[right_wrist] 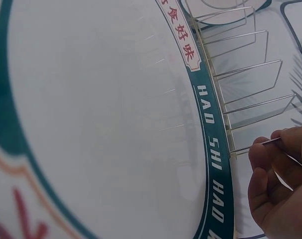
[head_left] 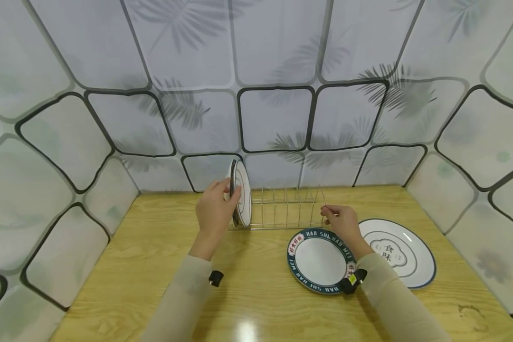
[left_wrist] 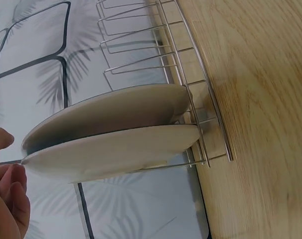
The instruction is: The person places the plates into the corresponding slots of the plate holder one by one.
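In the head view two plates stand on edge at the left end of a wire dish rack (head_left: 282,213). The nearer white plate (head_left: 244,192) shows thin dark rings; behind it is a dark-edged plate (head_left: 233,219). My left hand (head_left: 215,209) is at their left rims, thumb on one side and curled fingers on the other. The left wrist view shows its fingertips right at the rim of the lower plate (left_wrist: 116,154), beside the upper plate (left_wrist: 111,112). My right hand (head_left: 342,221) pinches the rack's right end wire (right_wrist: 264,143) between thumb and fingers.
A white plate with a dark green lettered rim (head_left: 320,261) lies flat before the rack, partly under my right wrist. To its right lies a larger white oval plate (head_left: 410,251) with a blue edge. A patterned wall covering (head_left: 278,118) rises behind the wooden table (head_left: 154,247).
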Motion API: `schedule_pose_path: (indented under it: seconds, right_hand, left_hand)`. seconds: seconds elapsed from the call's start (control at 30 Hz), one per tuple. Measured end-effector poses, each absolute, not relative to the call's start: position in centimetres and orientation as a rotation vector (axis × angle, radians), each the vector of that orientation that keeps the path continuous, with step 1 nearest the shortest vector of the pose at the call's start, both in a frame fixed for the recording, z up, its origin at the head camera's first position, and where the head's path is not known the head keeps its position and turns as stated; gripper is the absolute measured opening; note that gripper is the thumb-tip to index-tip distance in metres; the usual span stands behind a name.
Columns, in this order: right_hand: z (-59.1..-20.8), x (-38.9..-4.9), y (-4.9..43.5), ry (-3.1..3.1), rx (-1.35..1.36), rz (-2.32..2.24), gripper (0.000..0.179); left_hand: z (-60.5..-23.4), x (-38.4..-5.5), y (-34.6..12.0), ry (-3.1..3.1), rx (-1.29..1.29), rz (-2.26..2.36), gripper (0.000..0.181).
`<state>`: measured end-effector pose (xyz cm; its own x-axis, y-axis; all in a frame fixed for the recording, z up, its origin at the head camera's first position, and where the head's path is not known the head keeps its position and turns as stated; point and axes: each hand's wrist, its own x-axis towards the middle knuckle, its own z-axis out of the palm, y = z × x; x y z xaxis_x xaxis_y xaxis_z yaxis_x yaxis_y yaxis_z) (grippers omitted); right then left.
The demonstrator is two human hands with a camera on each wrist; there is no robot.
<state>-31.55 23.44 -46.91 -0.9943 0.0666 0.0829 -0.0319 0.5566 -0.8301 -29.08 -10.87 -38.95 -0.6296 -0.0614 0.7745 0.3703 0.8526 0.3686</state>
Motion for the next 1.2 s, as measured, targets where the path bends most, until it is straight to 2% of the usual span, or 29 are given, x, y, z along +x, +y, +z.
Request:
schedule_pose_path:
  seconds: [0.43, 0.77, 1.0, 1.2]
  right_hand:
    - [-47.1, -31.6, 23.6, -2.675, -0.007, 1.410, 0.033]
    - [-46.9, -31.5, 23.4, -2.682, -0.011, 1.417, 0.032]
    - [-46.7, -31.4, 23.5, -2.686, -0.001, 1.425, 0.032]
    - [-46.9, -31.6, 23.7, -2.690, -0.007, 1.429, 0.034]
  left_hand:
    - [-39.8, -27.8, -14.1, -2.144, -0.195, -0.855, 0.029]
    - [-41.1, -27.8, -16.0, -2.342, -0.193, -1.157, 0.034]
    - [-42.6, -28.7, -16.3, -2.578, -0.254, -1.176, 0.039]
    - [-44.0, -30.1, -16.4, -2.697, -0.347, -1.086, 0.034]
